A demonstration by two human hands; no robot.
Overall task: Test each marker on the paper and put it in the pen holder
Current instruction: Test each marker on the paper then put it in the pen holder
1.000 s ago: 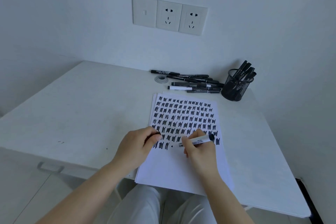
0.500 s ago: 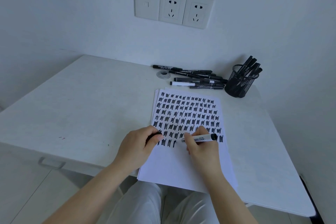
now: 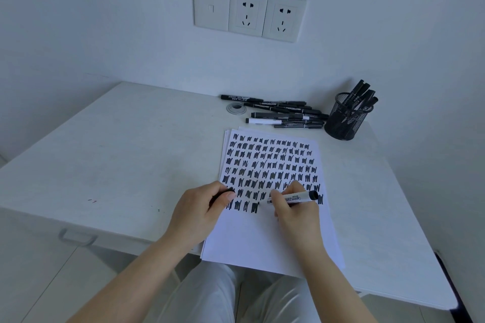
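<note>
A stack of white paper point(image 3: 262, 238) covered in rows of black scribbles lies on the white table point(image 3: 118, 155). My right hand point(image 3: 296, 207) grips a white-bodied marker point(image 3: 294, 198) with its tip down on the paper at the bottom row of marks. My left hand point(image 3: 199, 207) rests on the paper's left edge and holds the marker's black cap point(image 3: 223, 195) between its fingers. Several markers point(image 3: 283, 114) lie in a pile at the back of the table. To their right stands a black mesh pen holder point(image 3: 343, 123) with several markers in it.
A small round metal fitting point(image 3: 236, 108) sits in the tabletop left of the pile. Wall sockets point(image 3: 249, 12) are above the table. A drawer handle point(image 3: 77, 237) shows below the front edge, and my lap is under the paper.
The marker tip has kept scribbling at the bottom row, adding a mark. My left hand stays put with the cap. The camera has tilted slightly.
</note>
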